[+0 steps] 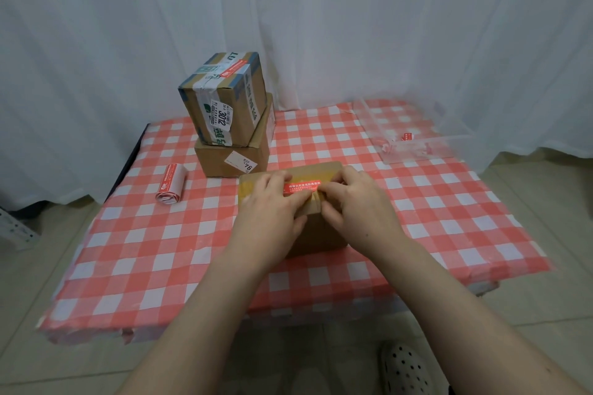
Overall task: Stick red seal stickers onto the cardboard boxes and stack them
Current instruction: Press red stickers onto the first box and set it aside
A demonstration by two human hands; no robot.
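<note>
A brown cardboard box [316, 234] sits mid-table with a red seal sticker [301, 187] lying across its taped top. My left hand [269, 215] rests on the box's left part, fingers pointing at the sticker's left end. My right hand [353, 202] lies on the right part, its fingertips pressing the sticker's right end down. Behind stand two stacked boxes: a taped upper box [224, 96] bearing a red sticker [236, 69], on a flatter lower box [232, 157]. A roll of red stickers [171, 183] lies to the left.
A clear plastic tray [414, 135] with red-and-white paper scraps sits at the back right of the red-checked tablecloth [160, 250]. White curtains hang behind. A spotted slipper [404, 369] is on the tiled floor by the table's front edge.
</note>
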